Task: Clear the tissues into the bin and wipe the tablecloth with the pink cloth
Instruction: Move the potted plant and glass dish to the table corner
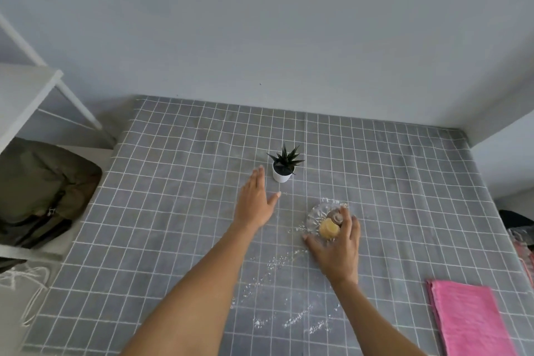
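The folded pink cloth [474, 324] lies at the near right edge, close behind the right hand [338, 248] gripping the glass dish [318, 215], while the left hand [255, 201] hovers flat and empty.

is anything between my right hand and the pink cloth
Nothing visible does. The right hand rests on the glass dish, and the pink cloth lies folded at the near right edge; only bare tablecloth with a few white crumbs lies between them.
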